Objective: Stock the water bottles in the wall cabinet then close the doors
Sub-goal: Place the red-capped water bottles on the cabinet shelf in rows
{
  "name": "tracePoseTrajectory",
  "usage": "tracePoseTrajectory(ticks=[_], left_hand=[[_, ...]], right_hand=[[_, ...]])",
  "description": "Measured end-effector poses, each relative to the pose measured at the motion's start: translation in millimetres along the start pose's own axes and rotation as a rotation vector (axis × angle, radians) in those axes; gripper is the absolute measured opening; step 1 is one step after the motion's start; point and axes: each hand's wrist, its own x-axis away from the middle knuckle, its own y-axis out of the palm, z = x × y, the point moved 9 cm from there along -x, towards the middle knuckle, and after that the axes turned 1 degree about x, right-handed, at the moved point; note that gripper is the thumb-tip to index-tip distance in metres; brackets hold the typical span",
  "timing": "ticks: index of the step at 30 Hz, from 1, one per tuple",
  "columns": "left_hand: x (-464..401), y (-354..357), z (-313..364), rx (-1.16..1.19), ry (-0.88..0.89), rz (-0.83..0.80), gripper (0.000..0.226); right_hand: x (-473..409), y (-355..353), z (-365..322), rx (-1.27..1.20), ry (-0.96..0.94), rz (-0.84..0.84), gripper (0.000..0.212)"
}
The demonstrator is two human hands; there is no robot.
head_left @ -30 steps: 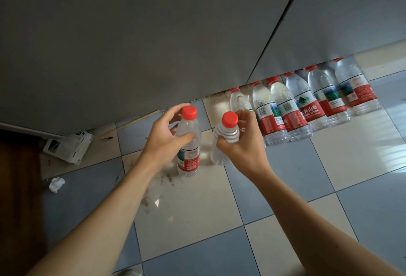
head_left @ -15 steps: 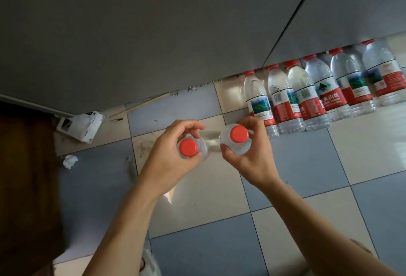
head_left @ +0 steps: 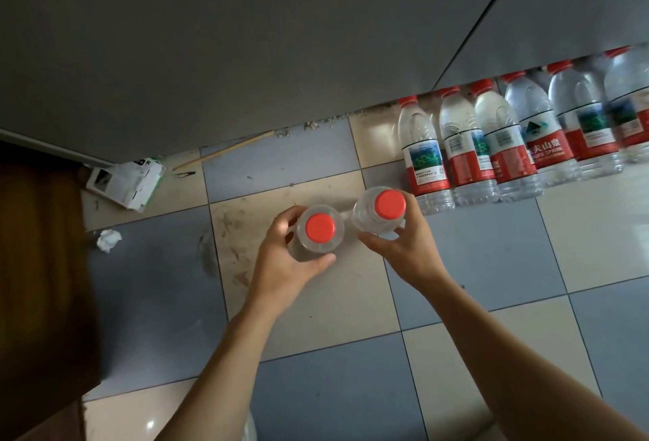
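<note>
Against the grey cabinet doors (head_left: 246,36), a row of bottles (head_left: 505,145) is stood on the tiled floor (head_left: 351,300). One red-capped bottle (head_left: 318,233) is gripped in the left hand (head_left: 284,265), another bottle (head_left: 381,210) in the right hand (head_left: 404,247). Both are now seen cap-on from above, nearer the camera than before.

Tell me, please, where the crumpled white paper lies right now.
In the head view the crumpled white paper lies on the floor at left, just below the torn white carton.

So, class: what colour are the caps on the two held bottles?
Red, on both the left bottle's cap and right bottle's cap; head view.
</note>
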Motion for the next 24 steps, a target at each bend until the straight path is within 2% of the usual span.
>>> tracePoseTrajectory(ticks=[5, 11, 16, 20, 24], left_hand=[[-1.3, 8.0, -25.1, 0.072, -0.053, 0.065, 0.079], [-8.3, 12.9, -8.7, 0.022, -0.019, 0.086, 0.067], [1.2, 17.4, 1.5, 0.027, -0.068, 0.104, 0.063], [23.8, 8.8, 39.0, 0.021, -0.074, 0.128, 0.062], [66.1, -15.6, 121.5, 0.025, -0.066, 0.145, 0.065]], right_hand=[[-6.0, 1.2, 3.7, 0.008, 0.003, -0.020, 0.074], [-8.5, -2.1, -1.8, -0.019, 0.009, -0.038, 0.067], [0.7, -10.5, -13.0, -0.064, 0.041, -0.070, 0.066], [22.1, -33.0, -44.0, -0.081, 0.045, -0.099, 0.067], [65.2, -65.9, -101.9, -0.069, 0.068, -0.107, 0.069]])
